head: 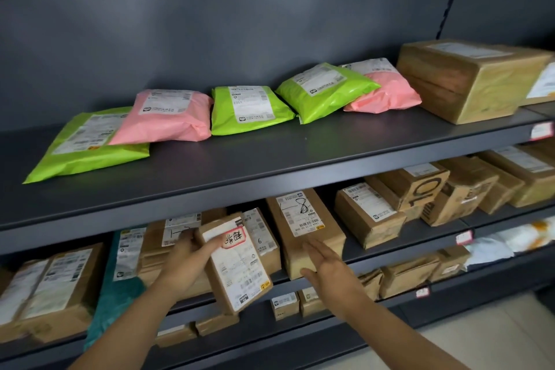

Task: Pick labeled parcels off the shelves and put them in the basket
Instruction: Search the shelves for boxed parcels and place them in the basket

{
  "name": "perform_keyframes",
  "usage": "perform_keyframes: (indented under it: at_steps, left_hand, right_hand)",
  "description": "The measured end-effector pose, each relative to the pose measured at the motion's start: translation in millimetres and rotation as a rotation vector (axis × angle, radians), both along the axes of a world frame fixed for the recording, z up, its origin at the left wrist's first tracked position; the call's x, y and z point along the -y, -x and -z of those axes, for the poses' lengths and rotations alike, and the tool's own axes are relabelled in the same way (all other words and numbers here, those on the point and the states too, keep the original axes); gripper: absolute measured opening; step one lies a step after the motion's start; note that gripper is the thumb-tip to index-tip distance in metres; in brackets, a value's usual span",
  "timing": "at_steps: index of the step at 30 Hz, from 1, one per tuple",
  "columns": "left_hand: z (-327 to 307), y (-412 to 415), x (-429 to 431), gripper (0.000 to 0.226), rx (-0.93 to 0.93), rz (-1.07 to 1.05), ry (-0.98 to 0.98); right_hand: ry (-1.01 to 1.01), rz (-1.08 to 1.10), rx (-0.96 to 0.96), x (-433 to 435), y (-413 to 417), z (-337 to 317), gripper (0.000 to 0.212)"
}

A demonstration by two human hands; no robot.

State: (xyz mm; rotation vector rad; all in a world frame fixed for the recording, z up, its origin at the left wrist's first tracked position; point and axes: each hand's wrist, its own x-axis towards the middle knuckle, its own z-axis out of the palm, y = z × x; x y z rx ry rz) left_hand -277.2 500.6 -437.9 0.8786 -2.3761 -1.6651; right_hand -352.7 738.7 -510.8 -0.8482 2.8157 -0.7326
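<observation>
At the front of the middle shelf [405, 251], the left hand [183, 261] grips a brown parcel [237, 264] with a white label and a red-edged sticker. The thumb lies across the label and the fingers go behind the parcel. The parcel is tilted, and its lower end hangs out over the shelf edge. Just to its right, the right hand [326, 267] is open with straight fingers before a long brown box [303, 228] marked with a scribbled 8. Whether it touches this box I cannot tell. On the upper shelf [270, 165] lie green and pink mailer bags [249, 111] and a large carton [468, 78].
</observation>
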Motion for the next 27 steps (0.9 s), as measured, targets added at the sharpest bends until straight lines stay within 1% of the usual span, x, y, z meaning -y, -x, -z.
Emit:
perform_keyframes:
  at_steps: [1,3,5,6,8,9,11,13,15,16,18,20,21,23,24,25,27]
  left_hand:
    - [-3.9,0.6,-6.0,0.033,-0.020,0.031,-0.011]
    - [-11.9,2.1,-20.2,0.038,-0.054,0.087,-0.059]
    - [-17.8,3.2,-33.7,0.046,-0.087,0.128,-0.127]
    - [-20.5,3.4,-40.4,0.049,-0.099,0.147,-0.169]
    - [-22.5,2.8,-51.7,0.047,-0.120,0.188,-0.246]
    - [-24.3,1.9,-57.6,0.044,-0.126,0.219,-0.268]
    - [-26.8,-0.1,-71.8,0.047,-0.115,0.307,-0.296]
    - [-28.9,-0.7,-90.3,0.053,-0.093,0.416,-0.327]
    - [-31.6,-1.4,-115.2,0.048,-0.090,0.528,-0.331]
    - [-32.9,-1.3,-129.5,0.045,-0.096,0.584,-0.325]
    - [-36.8,-1.1,-160.3,0.047,-0.097,0.681,-0.321]
    - [-42.7,-1.7,-194.8,0.055,-0.098,0.768,-0.336]
    - [-48.3,-4.0,-214.4,0.057,-0.106,0.821,-0.343]
    - [-60.6,-8.7,-256.1,0.058,-0.134,0.951,-0.319]
    - [-66.3,-10.8,-278.6,0.059,-0.151,1.021,-0.298]
    - [-72.5,-13.9,-302.3,0.064,-0.173,1.087,-0.284]
    - [-80.9,-19.1,-352.9,0.074,-0.247,1.218,-0.208]
  right_hand:
    - [0.068,0.030,0.044,-0.7,-5.0,-7.2,0.058]
    - [0.191,0.057,0.196,-1.5,-14.2,-25.0,0.059]
    - [0.333,0.039,0.324,-4.2,-24.9,-36.9,0.056]
    - [0.375,0.033,0.352,-6.4,-31.2,-42.6,0.055]
    - [0.409,0.095,0.346,-14.8,-44.5,-50.4,0.057]
    - [0.422,0.153,0.339,-21.8,-49.7,-53.7,0.057]
    - [0.477,0.284,0.383,-41.1,-60.7,-63.1,0.055]
    - [0.519,0.376,0.428,-66.9,-71.0,-70.5,0.048]
    - [0.511,0.423,0.439,-94.8,-84.7,-76.3,0.037]
    - [0.511,0.459,0.437,-108.5,-92.3,-79.6,0.035]
    - [0.530,0.540,0.426,-138.1,-108.5,-81.8,0.041]
    - [0.558,0.618,0.418,-171.9,-127.2,-85.9,0.059]
    - [0.561,0.655,0.416,-190.1,-137.5,-89.2,0.060]
    - [0.565,0.718,0.398,-225.3,-159.3,-100.6,0.052]
    - [0.563,0.748,0.372,-242.7,-170.2,-106.7,0.053]
    - [0.551,0.785,0.331,-262.5,-180.7,-109.9,0.060]
    - [0.523,0.877,0.242,-305.4,-200.8,-112.7,0.085]
